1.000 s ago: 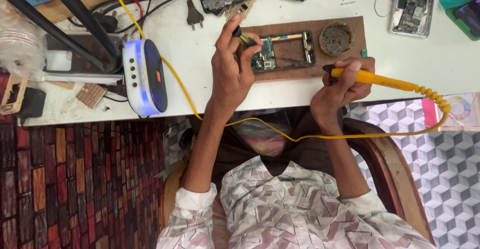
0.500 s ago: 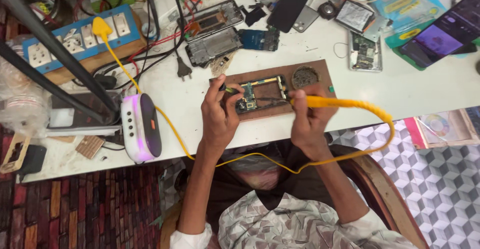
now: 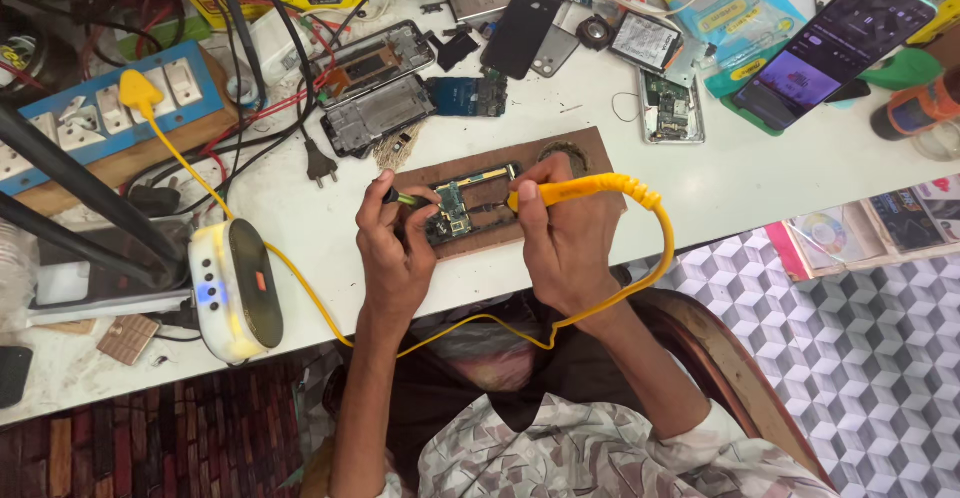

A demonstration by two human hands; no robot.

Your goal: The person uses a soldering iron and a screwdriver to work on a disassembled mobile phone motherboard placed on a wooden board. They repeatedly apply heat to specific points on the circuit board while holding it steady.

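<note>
A green phone circuit board [image 3: 462,210] lies on a brown wooden work block [image 3: 478,240] on the white table [image 3: 740,173]. My left hand [image 3: 395,248] grips a small dark tool with a yellow-green band [image 3: 408,198], its tip at the board's left edge. My right hand [image 3: 565,233] is closed around a yellow soldering iron [image 3: 585,190] whose tip points at the board. The iron's yellow cable [image 3: 640,278] loops down past my right wrist.
A white and yellow soldering station [image 3: 235,288] stands at the left front. A blue power strip [image 3: 95,118], tangled cables, opened phone frames [image 3: 375,88], loose boards and a lit smartphone [image 3: 835,48] fill the back. A patterned floor [image 3: 880,358] lies to the right.
The view has shifted so more of the cluttered table back shows. My right hand has brought the soldering iron leftward to the board; my left hand stays at the board's left side.
</note>
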